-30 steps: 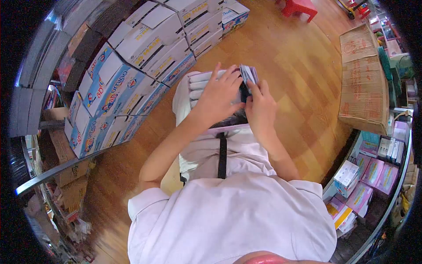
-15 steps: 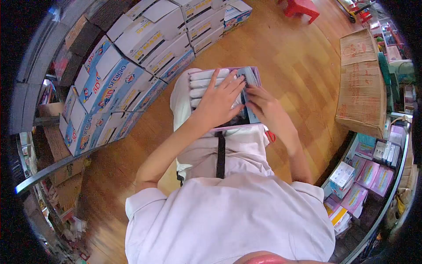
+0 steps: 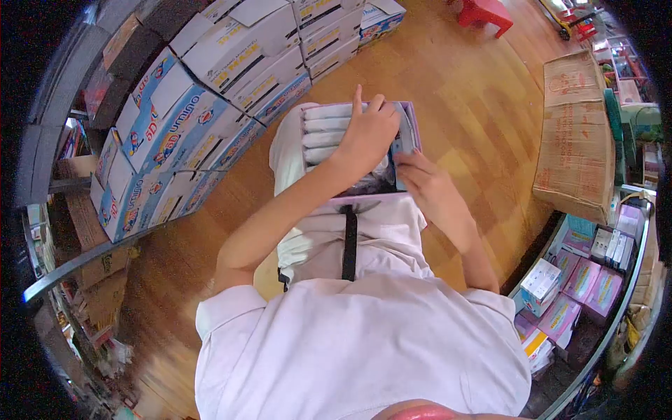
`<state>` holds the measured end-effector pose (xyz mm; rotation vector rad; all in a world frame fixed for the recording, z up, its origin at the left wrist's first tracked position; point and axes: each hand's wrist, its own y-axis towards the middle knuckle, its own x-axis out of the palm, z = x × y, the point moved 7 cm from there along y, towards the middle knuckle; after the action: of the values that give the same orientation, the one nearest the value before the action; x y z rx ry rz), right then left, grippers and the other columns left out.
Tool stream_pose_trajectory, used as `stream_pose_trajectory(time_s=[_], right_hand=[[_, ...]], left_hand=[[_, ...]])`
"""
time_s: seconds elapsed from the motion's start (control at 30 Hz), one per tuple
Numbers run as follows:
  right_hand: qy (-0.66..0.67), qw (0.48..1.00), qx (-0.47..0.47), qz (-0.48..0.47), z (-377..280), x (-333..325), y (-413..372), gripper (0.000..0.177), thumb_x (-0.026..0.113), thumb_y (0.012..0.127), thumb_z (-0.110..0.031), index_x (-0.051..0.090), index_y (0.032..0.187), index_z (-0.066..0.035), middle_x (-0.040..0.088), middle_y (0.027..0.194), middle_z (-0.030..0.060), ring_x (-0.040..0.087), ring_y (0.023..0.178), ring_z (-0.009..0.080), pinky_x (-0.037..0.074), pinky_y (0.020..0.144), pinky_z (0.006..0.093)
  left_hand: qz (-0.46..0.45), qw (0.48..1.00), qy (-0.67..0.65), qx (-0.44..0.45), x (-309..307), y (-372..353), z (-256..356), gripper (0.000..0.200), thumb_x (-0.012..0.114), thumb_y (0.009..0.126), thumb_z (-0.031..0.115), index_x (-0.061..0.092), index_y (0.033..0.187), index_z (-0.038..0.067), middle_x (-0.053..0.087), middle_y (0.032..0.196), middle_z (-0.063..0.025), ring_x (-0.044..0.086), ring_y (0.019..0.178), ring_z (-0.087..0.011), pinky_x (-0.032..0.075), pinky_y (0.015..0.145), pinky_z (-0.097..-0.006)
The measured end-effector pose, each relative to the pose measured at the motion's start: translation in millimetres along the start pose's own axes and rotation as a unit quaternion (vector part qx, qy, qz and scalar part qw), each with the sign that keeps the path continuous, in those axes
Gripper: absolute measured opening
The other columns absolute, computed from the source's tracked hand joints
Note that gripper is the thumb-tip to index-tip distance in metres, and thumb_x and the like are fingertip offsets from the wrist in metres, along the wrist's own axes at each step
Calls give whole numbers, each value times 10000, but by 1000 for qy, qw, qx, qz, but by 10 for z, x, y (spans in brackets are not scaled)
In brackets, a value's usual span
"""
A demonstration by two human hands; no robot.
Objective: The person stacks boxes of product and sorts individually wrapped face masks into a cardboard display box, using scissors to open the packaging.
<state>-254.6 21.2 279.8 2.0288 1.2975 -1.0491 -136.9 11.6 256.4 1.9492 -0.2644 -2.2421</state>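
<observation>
A shallow purple-rimmed box (image 3: 350, 199) rests on the lap. Several white rolled packets (image 3: 325, 126) lie stacked in its left part, and a grey-blue packet (image 3: 404, 133) stands along its right side. My left hand (image 3: 371, 133) is over the middle of the box, index finger raised and the other fingers bent at the grey-blue packet's upper part. What those fingers hold is hidden. My right hand (image 3: 423, 175) is at the box's right edge, its fingertips pinched together on the packet's lower part. Below the left wrist, something dark and shiny lies in the box.
White and blue printed cartons (image 3: 175, 133) are stacked at the left. A large brown cardboard box (image 3: 574, 133) stands at the right, above a shelf bin with pink and white small boxes (image 3: 563, 315). A red stool (image 3: 484, 15) is on the wooden floor at the top.
My left hand has gone from spread flat over the packets to bent fingers with the index raised. My right hand has moved slightly down along the box's right side.
</observation>
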Motion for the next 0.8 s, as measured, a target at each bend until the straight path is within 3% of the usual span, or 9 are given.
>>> stream_pose_trajectory(time_s=[0.03, 0.13, 0.23, 0.33, 0.43, 0.53, 0.63, 0.73, 0.8], right_hand=[[75, 995, 48, 50, 40, -106, -37, 285, 670, 751, -12, 662, 1031, 39, 540, 1270, 159, 552, 1170, 288, 419, 1035, 423], [19, 981, 76, 175, -48, -314, -9, 232, 713, 706, -60, 701, 931, -3, 540, 1272, 166, 528, 1166, 351, 439, 978, 442], [24, 993, 47, 104, 109, -108, -6, 161, 724, 675, -55, 718, 825, 2, 489, 1326, 173, 505, 1191, 350, 453, 959, 432], [-23, 991, 68, 114, 39, -47, 15, 67, 684, 695, -23, 710, 733, 24, 459, 1352, 182, 502, 1143, 386, 460, 936, 420], [-95, 987, 109, 72, 114, 52, 101, 74, 671, 678, 14, 714, 738, 11, 444, 1364, 129, 508, 1056, 370, 461, 931, 406], [-145, 982, 116, 45, 64, 95, 144, 80, 638, 685, 18, 706, 725, 7, 441, 1358, 123, 473, 1013, 365, 461, 916, 413], [-140, 983, 103, 60, 34, 141, 98, 104, 636, 693, 15, 710, 765, 9, 443, 1359, 124, 467, 1055, 375, 461, 923, 414], [-94, 993, 59, 51, -65, -2, 48, 110, 638, 718, 8, 709, 803, 11, 486, 1316, 134, 475, 1069, 371, 451, 936, 406], [-40, 997, 22, 68, -76, -132, -18, 109, 641, 745, -20, 715, 824, -7, 510, 1289, 162, 511, 1010, 360, 461, 895, 403]], left_hand=[[11, 1000, 14, 0, 18, 33, -9, 189, 621, 846, 179, 617, 999, 67, 606, 1047, -72, 505, 1133, -263, 284, 1068, -564], [6, 1000, -14, -17, -27, 134, -39, 198, 646, 829, 188, 609, 975, 59, 617, 1009, -91, 530, 1067, -269, 370, 975, -481], [23, 998, -45, -26, -9, 145, -64, 235, 675, 804, 194, 608, 979, 52, 624, 981, -94, 541, 1039, -274, 395, 904, -440], [4, 999, -29, -16, -48, 186, -65, 238, 689, 794, 178, 608, 980, 54, 623, 973, -98, 538, 1047, -273, 391, 922, -430], [-8, 1000, -6, 29, -3, 336, -79, 265, 709, 757, 140, 611, 995, 77, 608, 999, -106, 567, 1016, -288, 435, 880, -429], [16, 987, -103, 121, -63, 481, -139, 278, 716, 719, 93, 613, 977, 100, 588, 1019, -96, 599, 968, -308, 484, 807, -424], [-81, 949, -205, 226, -19, 579, -212, 283, 710, 682, 34, 605, 937, 102, 572, 1027, -86, 613, 939, -326, 507, 757, -424], [-135, 942, -193, 239, 40, 603, -227, 274, 707, 662, 8, 593, 899, 84, 572, 1025, -82, 607, 931, -327, 504, 780, -421], [-119, 944, -161, 262, 26, 614, -189, 286, 709, 641, 5, 593, 891, 82, 570, 1028, -91, 600, 939, -330, 504, 790, -424]])
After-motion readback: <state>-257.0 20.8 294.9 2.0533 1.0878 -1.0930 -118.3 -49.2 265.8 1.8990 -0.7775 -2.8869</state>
